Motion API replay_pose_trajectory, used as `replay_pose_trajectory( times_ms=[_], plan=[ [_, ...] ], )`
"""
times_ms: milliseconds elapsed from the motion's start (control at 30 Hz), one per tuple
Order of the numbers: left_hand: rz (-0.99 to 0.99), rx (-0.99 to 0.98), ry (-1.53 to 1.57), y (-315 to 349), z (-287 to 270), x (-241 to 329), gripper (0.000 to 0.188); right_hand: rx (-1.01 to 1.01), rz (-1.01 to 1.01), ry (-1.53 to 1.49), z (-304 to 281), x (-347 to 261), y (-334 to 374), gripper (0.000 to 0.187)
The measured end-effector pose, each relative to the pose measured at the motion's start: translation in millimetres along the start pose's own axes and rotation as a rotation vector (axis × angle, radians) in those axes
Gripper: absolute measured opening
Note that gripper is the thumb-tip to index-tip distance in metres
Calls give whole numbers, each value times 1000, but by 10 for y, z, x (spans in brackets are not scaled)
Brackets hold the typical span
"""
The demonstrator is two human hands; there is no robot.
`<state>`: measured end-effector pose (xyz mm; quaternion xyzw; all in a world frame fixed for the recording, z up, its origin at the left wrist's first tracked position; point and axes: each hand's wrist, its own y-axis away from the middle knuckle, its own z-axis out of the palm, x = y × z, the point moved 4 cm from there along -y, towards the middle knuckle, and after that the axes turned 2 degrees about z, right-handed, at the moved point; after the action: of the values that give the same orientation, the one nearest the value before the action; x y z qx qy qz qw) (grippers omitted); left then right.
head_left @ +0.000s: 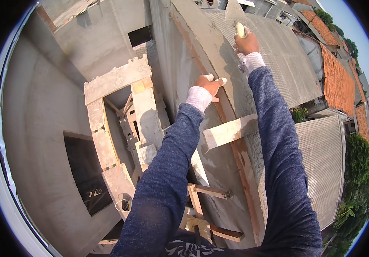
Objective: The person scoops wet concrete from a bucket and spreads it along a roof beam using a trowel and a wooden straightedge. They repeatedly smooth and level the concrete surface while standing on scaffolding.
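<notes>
My right hand (pixel 247 42) is closed around the pale, rounded handle of a trowel (pixel 234 10), whose grey pointed blade reaches away over the far part of the wall top. Beneath it runs wet-looking grey mortar (pixel 225 58) along the wall's top. My left hand (pixel 210 85) grips the long wooden board (pixel 225 105) that edges the mortar, with pale coverings on some fingertips. Closer to me, a short wooden piece (pixel 228 131) lies across the wall top between my forearms.
Left and below stands a plank scaffold (pixel 99 128) around an opening, with a bucket (pixel 123 204) on it. Timber braces (pixel 210 190) jut out near my body. A window opening (pixel 86 171) cuts the left wall. Corrugated roofs (pixel 317 158) lie right, beyond the wall's drop.
</notes>
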<state>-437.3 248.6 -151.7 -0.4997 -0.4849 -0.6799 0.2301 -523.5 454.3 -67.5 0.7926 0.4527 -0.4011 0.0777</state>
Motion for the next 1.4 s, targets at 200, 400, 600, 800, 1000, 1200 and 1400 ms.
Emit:
replay_pose_trajectory(
  times_ms=[200, 400, 600, 800, 1000, 1200, 1400],
  plan=[
    [-11, 11, -28, -3, -10, -7, 75, -140, -167, 303, 81, -144, -134, 53],
    [7, 13, -21, 14, -4, 1, 75, -38, -215, 403, 57, -209, -114, 55],
    [12, -3, 8, -33, -3, -35, 77, 52, -266, 380, 30, -301, -60, 56],
    [8, -6, 25, -40, 1, -32, 77, -57, -412, 506, 80, -229, -143, 56],
    [-3, 24, 29, 8, -18, 5, 75, 60, -363, 427, 97, -248, -120, 57],
    [3, 3, 4, 11, 18, 17, 76, -9, -379, 328, 105, -86, -290, 59],
    [0, -3, -7, -3, 7, 7, 76, -58, -303, 341, 208, -33, -250, 59]
  ],
)
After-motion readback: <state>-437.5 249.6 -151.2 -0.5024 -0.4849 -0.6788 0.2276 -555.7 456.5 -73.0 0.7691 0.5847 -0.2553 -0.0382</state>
